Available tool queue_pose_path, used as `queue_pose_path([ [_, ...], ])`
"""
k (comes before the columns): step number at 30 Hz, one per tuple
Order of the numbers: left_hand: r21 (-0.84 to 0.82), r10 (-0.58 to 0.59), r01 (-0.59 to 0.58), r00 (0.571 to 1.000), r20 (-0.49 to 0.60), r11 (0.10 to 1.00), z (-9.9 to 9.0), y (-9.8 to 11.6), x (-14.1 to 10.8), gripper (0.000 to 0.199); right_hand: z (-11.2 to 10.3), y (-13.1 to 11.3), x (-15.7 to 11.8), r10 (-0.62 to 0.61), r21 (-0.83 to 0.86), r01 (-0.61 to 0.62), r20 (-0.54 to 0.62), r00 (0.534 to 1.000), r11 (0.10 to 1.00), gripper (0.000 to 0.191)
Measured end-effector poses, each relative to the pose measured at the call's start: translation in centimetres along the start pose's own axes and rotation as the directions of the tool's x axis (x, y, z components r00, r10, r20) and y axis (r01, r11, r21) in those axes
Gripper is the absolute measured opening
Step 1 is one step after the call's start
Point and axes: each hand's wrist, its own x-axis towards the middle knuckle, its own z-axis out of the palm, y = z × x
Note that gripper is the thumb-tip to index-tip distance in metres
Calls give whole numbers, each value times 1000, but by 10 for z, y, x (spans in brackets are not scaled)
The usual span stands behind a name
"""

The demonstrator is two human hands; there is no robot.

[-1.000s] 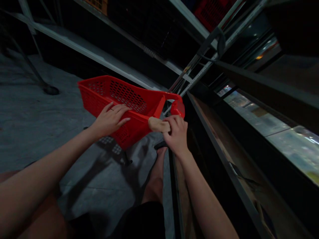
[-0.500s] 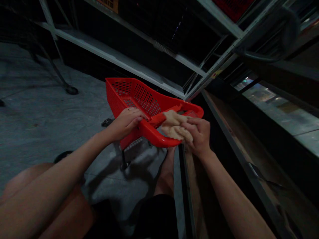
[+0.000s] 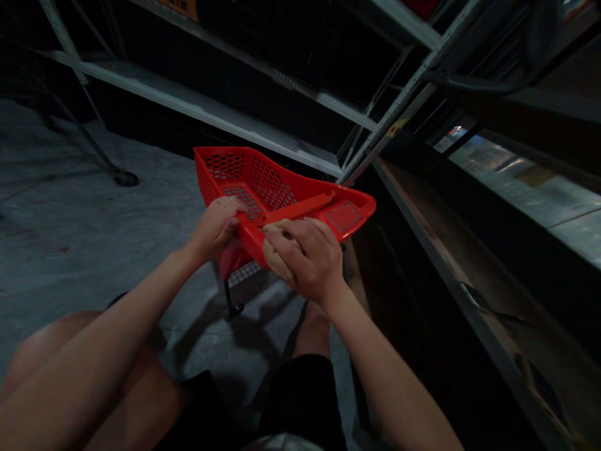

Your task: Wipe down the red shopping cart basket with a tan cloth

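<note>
A small red plastic shopping cart (image 3: 277,181) with perforated basket walls stands on wheeled legs in front of my knees. My left hand (image 3: 218,227) is wrapped over the left part of its handle rim, thumb on top. In my right hand (image 3: 307,254) is a beige cloth (image 3: 278,254), bunched up and pressed around the handle a little to the right of my left hand. Much of the cloth is hidden under the fingers. Beyond the right hand the handle's flat panel (image 3: 345,216) shows bare.
Behind the cart runs a metal shelf rack (image 3: 197,113). On the right is a long wooden ledge (image 3: 436,263) with small objects lying on it. A caster wheel (image 3: 126,178) of a dark frame rests on the grey floor (image 3: 56,238) at left.
My right hand has moved left with the cloth, from the handle's right side to near my left hand. The left hand keeps its hold as the view shifts slightly.
</note>
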Motion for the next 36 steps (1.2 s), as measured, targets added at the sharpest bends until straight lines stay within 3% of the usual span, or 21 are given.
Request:
queue_pose_path([
  [2, -2, 3, -3, 999, 48, 1000, -6, -5, 0, 86, -6, 32, -18, 14, -35, -13, 8, 1000, 999, 30],
  [5, -15, 9, -7, 995, 102, 1000, -8, -11, 1, 81, -11, 97, -51, 216, -82, -213, 21, 976, 973, 36],
  [8, -12, 6, -5, 993, 115, 1000, -2, -15, 6, 83, -5, 157, -69, 483, -74, -488, -74, 872, 870, 41],
  [10, -9, -11, 12, 992, 122, 1000, 1, -15, 10, 83, 3, 181, -69, 605, -11, -610, -106, 789, 792, 43],
  [11, -12, -21, 23, 991, 134, 1000, 0, -13, 13, 81, 7, 186, -67, 632, 24, -633, -100, 768, 774, 44],
  [14, -5, -61, 63, 986, 156, 998, -9, 13, 20, 68, 15, 167, -54, 587, 105, -579, -92, 804, 809, 41],
  [17, 52, -31, 22, 983, 180, 998, -22, 71, 22, 56, 17, 110, -38, 463, 123, -450, -113, 879, 885, 38],
  [20, 172, 30, -69, 974, 224, 983, -27, 134, 20, 45, 16, 47, -23, 369, 101, -358, -120, 922, 928, 31],
  [23, 390, -61, 7, 990, 126, 921, -26, 164, 12, 37, 13, 19, -15, 254, 73, -246, -135, 958, 967, 29],
  [26, 537, -44, 4, 997, 63, 844, -32, 157, -1, 44, 10, 46, -23, 179, 73, -170, -132, 975, 983, 34],
  [28, 520, 52, -95, 994, 97, 849, -42, 143, -9, 45, 9, 85, -37, 271, 93, -260, -143, 952, 961, 37],
  [31, 420, 155, -193, 980, 123, 887, -59, 122, -16, 41, 9, 133, -58, 500, 84, -493, -152, 852, 866, 35],
  [33, 392, 140, -180, 982, 127, 902, -67, 112, -15, 42, 12, 135, -63, 573, 84, -568, -178, 800, 819, 34],
  [36, 433, 14, -61, 994, 112, 899, -75, 99, -8, 47, 23, 86, -52, 538, 118, -528, -289, 792, 841, 40],
])
